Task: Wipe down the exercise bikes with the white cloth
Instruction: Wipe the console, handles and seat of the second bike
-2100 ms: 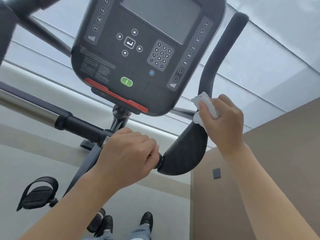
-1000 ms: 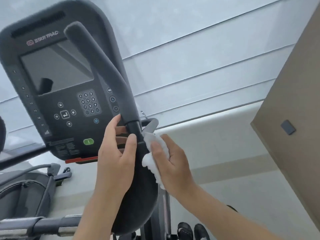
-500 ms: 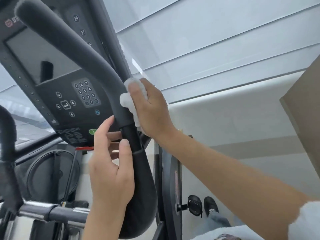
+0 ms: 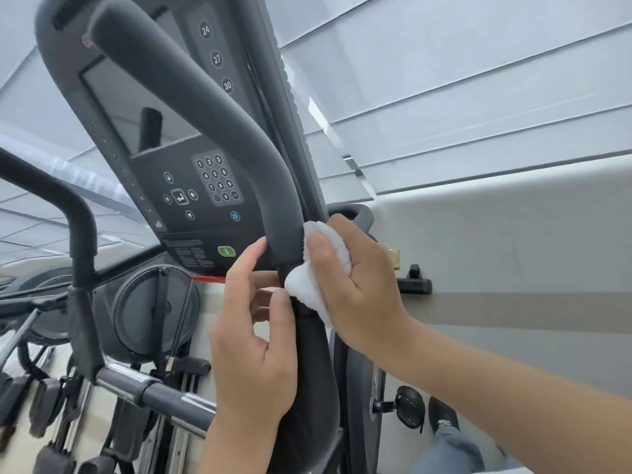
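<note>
Against the right side of the bike's handlebar (image 4: 205, 107), just below its foam grip, the right hand (image 4: 355, 285) holds the cloth (image 4: 307, 282) bunched in curled fingers. Left hand (image 4: 253, 343) pinches the bar from the other side, beneath the console (image 4: 191, 186).

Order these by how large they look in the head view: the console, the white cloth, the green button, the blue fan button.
1. Console, by far the largest.
2. White cloth, partly hidden under the right hand.
3. Green button.
4. Blue fan button, a little smaller than the green one.
</note>
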